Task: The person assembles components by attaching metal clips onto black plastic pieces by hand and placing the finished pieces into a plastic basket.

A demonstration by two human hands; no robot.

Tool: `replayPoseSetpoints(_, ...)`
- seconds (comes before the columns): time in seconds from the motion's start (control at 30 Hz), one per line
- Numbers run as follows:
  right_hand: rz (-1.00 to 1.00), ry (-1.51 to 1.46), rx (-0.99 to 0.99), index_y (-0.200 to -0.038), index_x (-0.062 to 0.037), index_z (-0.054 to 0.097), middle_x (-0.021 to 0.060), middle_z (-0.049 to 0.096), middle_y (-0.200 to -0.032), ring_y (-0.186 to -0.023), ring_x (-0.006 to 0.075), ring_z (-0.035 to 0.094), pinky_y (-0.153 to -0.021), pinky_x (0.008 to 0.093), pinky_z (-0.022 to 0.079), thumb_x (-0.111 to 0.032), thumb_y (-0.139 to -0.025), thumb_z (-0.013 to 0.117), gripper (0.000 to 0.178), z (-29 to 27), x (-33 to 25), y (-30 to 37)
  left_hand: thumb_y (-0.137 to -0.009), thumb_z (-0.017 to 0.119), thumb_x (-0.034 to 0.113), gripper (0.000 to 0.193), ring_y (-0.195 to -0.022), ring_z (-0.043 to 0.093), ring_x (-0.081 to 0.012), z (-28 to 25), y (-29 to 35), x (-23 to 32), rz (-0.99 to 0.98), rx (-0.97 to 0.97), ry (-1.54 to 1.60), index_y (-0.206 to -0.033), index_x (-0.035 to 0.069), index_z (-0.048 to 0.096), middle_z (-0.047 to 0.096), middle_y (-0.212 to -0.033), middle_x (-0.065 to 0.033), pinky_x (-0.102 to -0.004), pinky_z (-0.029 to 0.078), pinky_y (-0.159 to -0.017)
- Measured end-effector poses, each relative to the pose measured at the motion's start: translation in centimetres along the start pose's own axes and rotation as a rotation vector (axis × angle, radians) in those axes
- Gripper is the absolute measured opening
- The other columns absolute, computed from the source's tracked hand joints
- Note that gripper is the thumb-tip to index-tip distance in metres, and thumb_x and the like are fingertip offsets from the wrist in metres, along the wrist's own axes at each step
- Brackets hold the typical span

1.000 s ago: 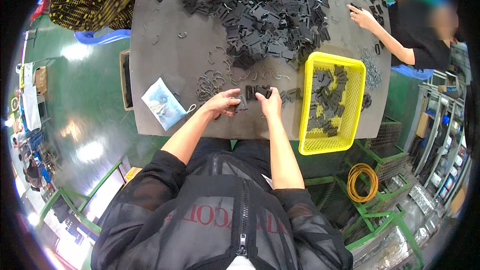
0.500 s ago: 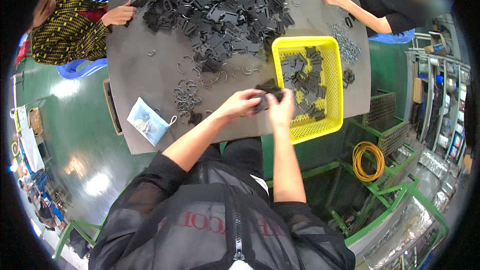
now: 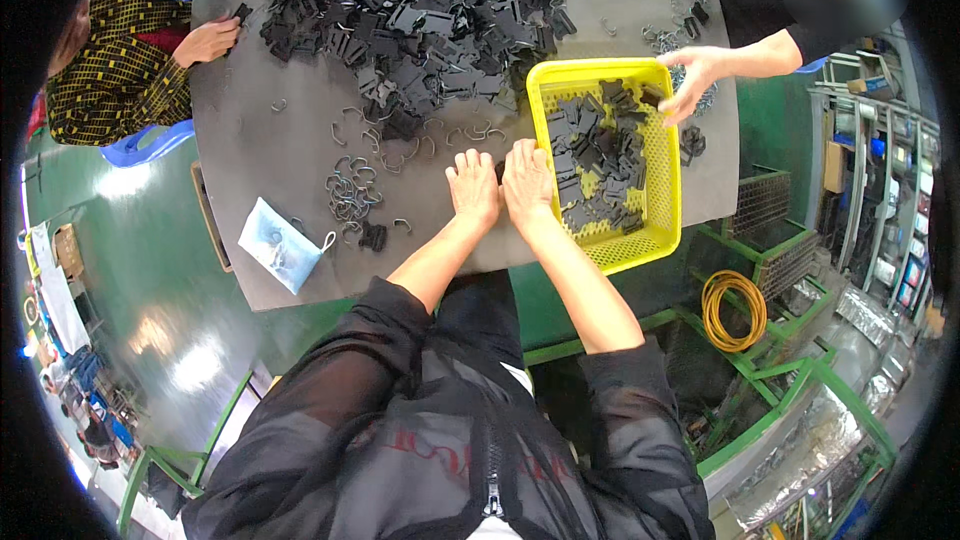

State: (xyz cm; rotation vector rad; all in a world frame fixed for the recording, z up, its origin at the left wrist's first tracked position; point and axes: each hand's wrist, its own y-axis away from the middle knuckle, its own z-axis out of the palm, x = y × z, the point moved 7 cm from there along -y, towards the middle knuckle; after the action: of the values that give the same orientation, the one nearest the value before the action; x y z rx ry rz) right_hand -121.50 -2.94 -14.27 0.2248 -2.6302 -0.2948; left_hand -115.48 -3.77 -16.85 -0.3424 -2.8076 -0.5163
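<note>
My left hand (image 3: pixel 474 188) lies palm down at the near part of the table, its fingers stretched forward. Beside it, close to the basket's left wall, my right hand (image 3: pixel 527 178) is also palm down with fingers extended. A small dark bit (image 3: pixel 499 171) shows in the gap between them; whatever is beneath the palms is hidden. The yellow plastic basket (image 3: pixel 672 190) holds many flat black plastic pieces (image 3: pixel 603 145). A co-worker's hand (image 3: pixel 695 78) reaches over the basket's far right corner, next to a black piece.
A large heap of black pieces (image 3: pixel 420 20) covers the far table. Curved metal hooks (image 3: pixel 350 190) lie left of my hands, near a light blue pouch (image 3: pixel 283 245). Another co-worker's hand (image 3: pixel 208 42) is at the left edge. Green metal frames (image 3: pixel 790 370) stand lower right.
My hands have come down from beside the basket and turned palm down; the black pieces they held no longer show. The right co-worker's hand has moved to the basket rim.
</note>
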Motion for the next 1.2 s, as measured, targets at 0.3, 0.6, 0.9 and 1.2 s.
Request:
replayPoseSetpoints(0.3,-0.233,-0.050,-0.071,-0.098,-0.0089,0.055,0.0080,0.057,-0.092,-0.093,0.0232,0.051,-0.084,0.0356,0.034,-0.022,-0.078,0.055,0.024,-0.9,-0.8,-1.2,-0.074,0.066,0.012,0.031,-0.089,0.058,-0.0354,-1.9,1.0,-6.8,0.040,0.031,0.556,-0.099,0.005,0.048,0.060,-0.092,-0.0163,-0.0423,0.046,-0.074)
replayPoseSetpoints(0.6,0.536,-2.007,-0.070,-0.085,-0.0026,0.057,0.0014,0.061,-0.074,-0.064,0.0067,0.055,-0.054,0.0236,0.045,-0.011,-0.071,0.074,0.023,-1.3,-0.2,4.1,-0.090,0.051,0.014,0.033,-0.093,0.057,-0.0115,-3.9,5.6,-5.8,-0.088,-0.362,1.547,-0.121,0.004,0.048,0.054,-0.112,-0.0054,-0.0277,0.049,-0.072)
replayPoseSetpoints(0.9,0.723,-1.019,-0.065,-0.106,-0.0170,0.059,0.0105,0.047,-0.114,-0.106,0.0293,0.047,-0.086,0.0395,0.042,-0.024,-0.074,0.069,0.034,4.9,15.6,8.3,-0.069,0.070,0.012,0.039,-0.099,0.049,-0.0295,-6.3,9.0,-14.6,0.024,0.038,0.159,-0.103,0.009,0.051,0.050,-0.102,-0.0097,-0.0403,0.044,-0.081)
replayPoseSetpoints(1.2,0.733,-0.741,-0.019,-0.105,-0.0215,0.062,0.0063,0.050,-0.104,-0.102,0.0260,0.049,-0.084,0.0398,0.042,-0.020,-0.078,0.064,0.027,8.7,17.6,6.1,-0.062,0.076,0.014,0.057,-0.100,0.047,-0.0282,-5.0,10.4,-16.4,-0.113,0.031,-0.048,-0.110,0.011,0.046,0.046,-0.105,-0.0085,-0.0402,0.045,-0.077)
